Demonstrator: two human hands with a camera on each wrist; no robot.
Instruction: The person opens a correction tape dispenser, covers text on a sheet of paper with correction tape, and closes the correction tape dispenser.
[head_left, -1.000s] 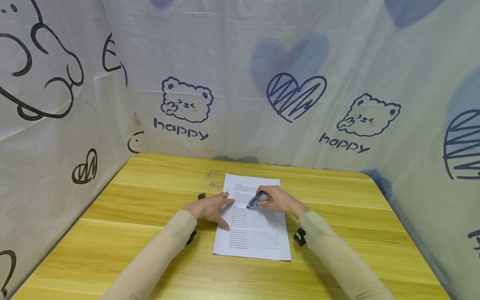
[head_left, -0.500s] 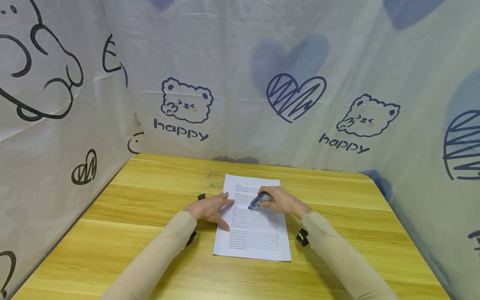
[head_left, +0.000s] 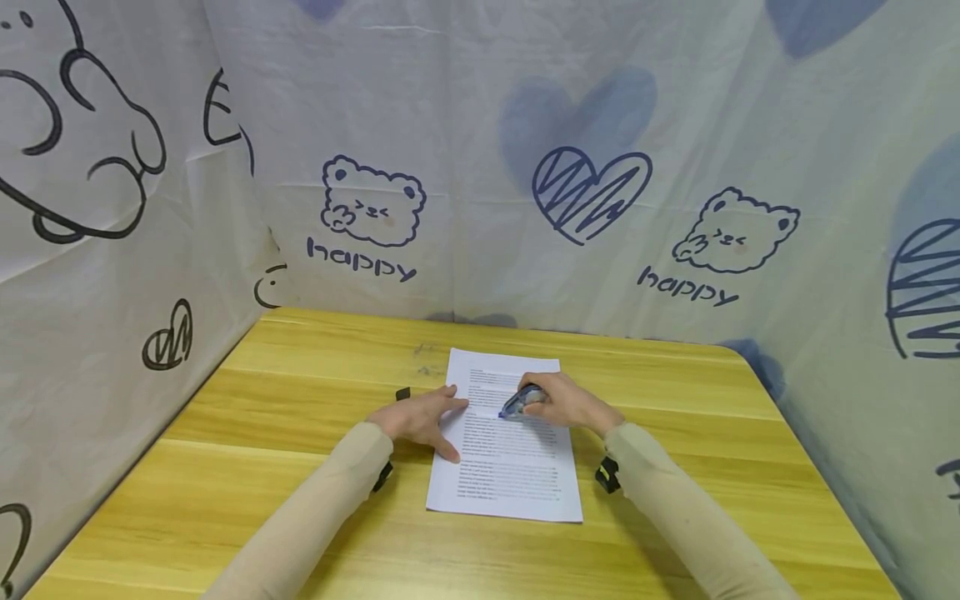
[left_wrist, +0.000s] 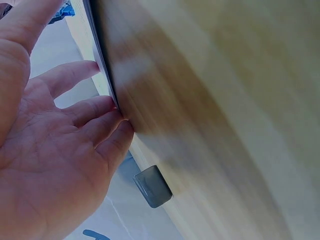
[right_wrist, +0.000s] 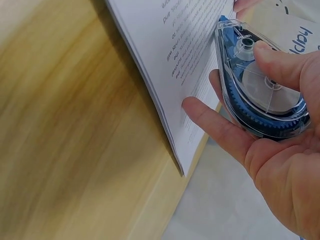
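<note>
A printed paper stack [head_left: 517, 492] lies on the wooden table, its sheet edges visible in the right wrist view. My left hand [head_left: 420, 417] rests on its left edge with the fingers spread; in the left wrist view the fingertips of that hand [left_wrist: 65, 135] touch the edge. My right hand [head_left: 566, 402] holds a clear blue correction tape dispenser [head_left: 520, 402] between thumb and fingers. The dispenser's tip points down-left at a text line near the middle of the page. From the right wrist, the reels inside the dispenser [right_wrist: 265, 80] show, and one finger touches the page.
A small dark block [head_left: 403, 392] sits on the table just beyond my left hand, seen larger as a grey block [left_wrist: 153, 186] in the left wrist view. Patterned white cloth [head_left: 480, 208] hangs behind the table [head_left: 300, 367] and along its sides.
My right hand has slid slightly to the right with the correction tape dispenser, its tip moving along the page. The left hand and the paper stack stay in place.
</note>
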